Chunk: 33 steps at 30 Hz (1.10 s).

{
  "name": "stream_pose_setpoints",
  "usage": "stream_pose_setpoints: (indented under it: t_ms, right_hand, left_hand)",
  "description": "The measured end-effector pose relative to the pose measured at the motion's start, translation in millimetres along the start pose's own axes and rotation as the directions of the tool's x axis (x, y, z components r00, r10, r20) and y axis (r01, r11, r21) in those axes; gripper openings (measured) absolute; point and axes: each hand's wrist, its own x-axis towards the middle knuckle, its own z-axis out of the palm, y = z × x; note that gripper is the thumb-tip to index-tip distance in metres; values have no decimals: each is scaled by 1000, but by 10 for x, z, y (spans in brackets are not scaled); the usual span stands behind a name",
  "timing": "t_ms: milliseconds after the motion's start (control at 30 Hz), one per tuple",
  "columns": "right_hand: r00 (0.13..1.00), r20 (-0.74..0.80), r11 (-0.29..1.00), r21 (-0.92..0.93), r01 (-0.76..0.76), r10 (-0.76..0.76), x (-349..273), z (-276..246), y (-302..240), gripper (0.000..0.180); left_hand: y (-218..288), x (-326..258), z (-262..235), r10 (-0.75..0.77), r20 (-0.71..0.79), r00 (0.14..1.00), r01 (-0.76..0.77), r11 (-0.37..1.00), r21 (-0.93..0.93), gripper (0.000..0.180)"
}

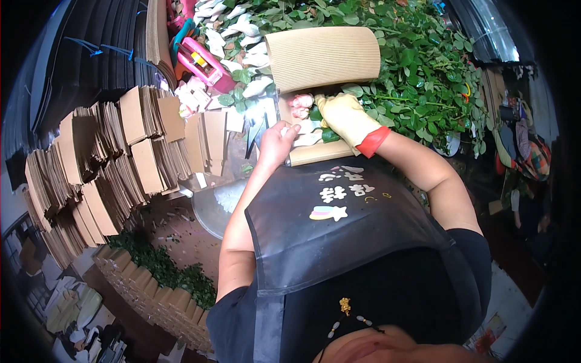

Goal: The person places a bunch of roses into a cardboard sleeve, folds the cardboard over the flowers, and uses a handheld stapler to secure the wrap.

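Note:
A curled sheet of ribbed corrugated cardboard [324, 57] lies before me, its near end [324, 153] against my apron. Between its ends rest pink-and-white rose heads [301, 105] and white-sleeved flower heads [308, 138]. My left hand [278, 143], bare, is at the left edge of the cardboard. Its fingers are closed and bent beside the white flower heads; what they pinch is too small to make out. My right hand [348, 118], in a pale yellow glove with a red cuff, lies right of the pink heads, fingers stretched toward them and apart. The stems beneath it are hidden.
Leafy green stems [417, 78] heap across the far right of the bench. White-sleeved flower heads [245, 30] lie at the far left beside a pink tape dispenser [209, 66]. Stacked cardboard pieces [139, 115] stand to the left; wrapped bundles [151, 290] stand lower left.

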Motion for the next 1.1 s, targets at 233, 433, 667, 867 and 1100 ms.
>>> stream_pose_setpoints:
  t_ms: [233,433,667,867,1100]
  right_hand:
    - [935,306,791,519,-324,182,-94,-463,33,38]
    - [991,-71,938,323,130,-113,-310,-602,13,22]
    - [927,347,970,233,62,-143,-120,-537,-162,21]
    - [881,422,975,149,166,-214,17,-279,-148,23]
    - [868,494,952,287,-108,-51,14,-351,-211,28]
  left_hand:
    - [-190,-208,-658,60,-240,969,-126,954,-271,21]
    - [114,-242,-343,21,-74,997,-4,975,222,31]
    - [-65,-31,-145,41,144,989,-41,999,-5,29]
    - [-357,-167,214,22,-102,995,-62,913,-403,29]
    - [-320,-950,-856,-130,-169,977,198,843,499,28]
